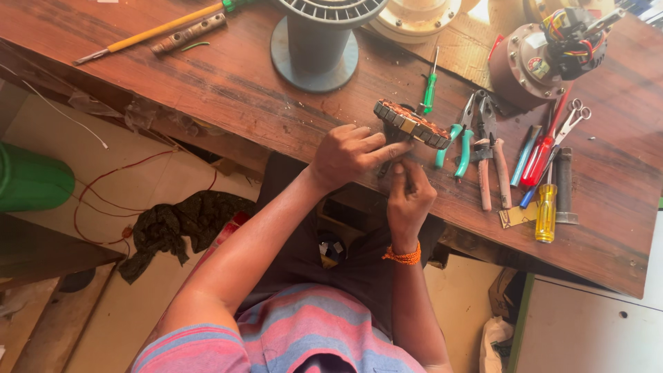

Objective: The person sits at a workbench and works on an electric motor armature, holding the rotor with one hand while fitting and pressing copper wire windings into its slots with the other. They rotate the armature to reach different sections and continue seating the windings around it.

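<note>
Wooden workbench, tools along its right edge | left hand gripped wound stator ring near front edge | right hand closed on thin tool beneath it, tool mostly hidden

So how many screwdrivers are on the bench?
3, perhaps more hidden among the tools: a green-handled screwdriver behind the wound stator, a yellow-handled screwdriver at the right, and a long yellow-shafted screwdriver top left.

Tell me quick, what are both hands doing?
Left hand: closed, holding the round copper-wound motor part.
Right hand: closed around a thin tool, hard to make out.
</note>
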Demonstrator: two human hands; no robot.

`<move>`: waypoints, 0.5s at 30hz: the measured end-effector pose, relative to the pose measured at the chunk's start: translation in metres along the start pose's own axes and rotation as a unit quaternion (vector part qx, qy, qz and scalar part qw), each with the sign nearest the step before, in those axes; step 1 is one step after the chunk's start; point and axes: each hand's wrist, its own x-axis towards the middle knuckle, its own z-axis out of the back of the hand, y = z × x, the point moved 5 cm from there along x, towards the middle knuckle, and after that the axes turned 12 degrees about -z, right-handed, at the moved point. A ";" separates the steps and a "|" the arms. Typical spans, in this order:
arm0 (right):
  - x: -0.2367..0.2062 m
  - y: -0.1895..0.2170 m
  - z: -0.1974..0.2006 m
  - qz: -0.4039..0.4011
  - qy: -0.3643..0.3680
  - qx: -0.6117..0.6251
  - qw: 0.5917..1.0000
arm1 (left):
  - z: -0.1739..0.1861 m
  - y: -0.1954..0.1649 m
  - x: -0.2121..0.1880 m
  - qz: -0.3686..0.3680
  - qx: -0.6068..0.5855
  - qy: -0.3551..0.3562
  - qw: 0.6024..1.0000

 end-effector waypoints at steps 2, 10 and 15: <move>-0.001 0.008 -0.002 0.026 -0.001 -0.018 1.000 | -0.003 0.000 0.000 0.001 0.009 -0.005 1.000; 0.000 0.017 -0.003 -0.008 0.020 -0.025 0.999 | -0.009 0.000 -0.004 0.024 0.054 -0.001 0.998; -0.002 0.019 -0.004 0.013 0.022 -0.029 0.999 | -0.006 0.001 -0.006 0.028 0.038 -0.008 0.999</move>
